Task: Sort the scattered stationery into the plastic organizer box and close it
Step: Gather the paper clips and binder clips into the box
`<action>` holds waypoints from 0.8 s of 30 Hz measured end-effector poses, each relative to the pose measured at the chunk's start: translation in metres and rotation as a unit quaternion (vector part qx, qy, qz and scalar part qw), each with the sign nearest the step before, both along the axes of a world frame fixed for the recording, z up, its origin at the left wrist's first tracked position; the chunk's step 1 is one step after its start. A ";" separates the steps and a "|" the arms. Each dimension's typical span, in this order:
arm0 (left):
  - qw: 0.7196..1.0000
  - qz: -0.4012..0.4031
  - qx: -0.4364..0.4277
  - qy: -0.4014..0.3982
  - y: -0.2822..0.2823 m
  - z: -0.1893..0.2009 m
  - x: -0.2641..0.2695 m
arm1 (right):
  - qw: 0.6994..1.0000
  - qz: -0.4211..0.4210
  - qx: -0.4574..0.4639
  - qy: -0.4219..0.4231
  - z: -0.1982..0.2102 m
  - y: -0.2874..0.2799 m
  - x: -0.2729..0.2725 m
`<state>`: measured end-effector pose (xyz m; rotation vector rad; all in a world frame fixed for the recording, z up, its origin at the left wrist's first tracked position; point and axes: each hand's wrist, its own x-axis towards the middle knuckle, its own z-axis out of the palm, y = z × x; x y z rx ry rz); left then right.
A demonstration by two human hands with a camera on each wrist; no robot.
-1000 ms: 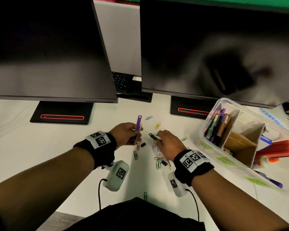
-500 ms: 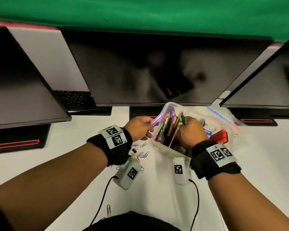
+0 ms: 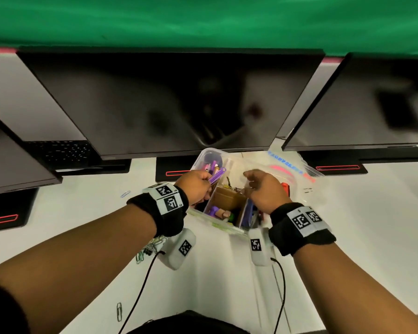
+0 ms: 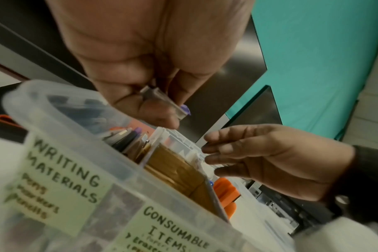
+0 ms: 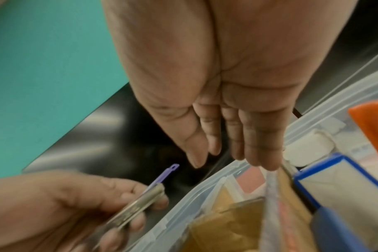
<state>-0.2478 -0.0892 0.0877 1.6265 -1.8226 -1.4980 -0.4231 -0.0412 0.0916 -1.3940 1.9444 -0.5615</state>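
Observation:
The clear plastic organizer box (image 3: 204, 154) stands open under the middle monitor, with pens, brown card dividers and an orange item inside. Its front wall (image 4: 127, 180) carries green labels reading "Writing Materials" and "Consumable Items". My left hand (image 3: 209, 182) hovers over the box's left compartment and grips a purple pen (image 3: 217, 174) with a clear barrel (image 4: 164, 102). My right hand (image 3: 247, 183) hangs above the middle compartment, its fingers (image 5: 257, 150) straight and holding nothing. The left hand (image 5: 127, 204) and the purple pen's clip (image 5: 164, 175) also show beside the box rim (image 5: 194, 192).
Three dark monitors (image 3: 174, 100) stand along the back of the white desk. The box's clear lid (image 3: 297, 169) lies open behind it. Loose paper clips (image 3: 150, 248) lie under my left wrist, one more (image 3: 119, 310) near the front edge, a blue one (image 3: 125, 194) further left.
Both hands rose from the paper clips on the desk to the box. The green pen that my right hand held has left it, and that hand now hangs open.

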 end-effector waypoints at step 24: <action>0.951 -0.111 -0.202 -0.206 -0.005 -0.012 -0.052 | 0.922 0.214 -0.072 0.313 -0.052 0.099 -0.017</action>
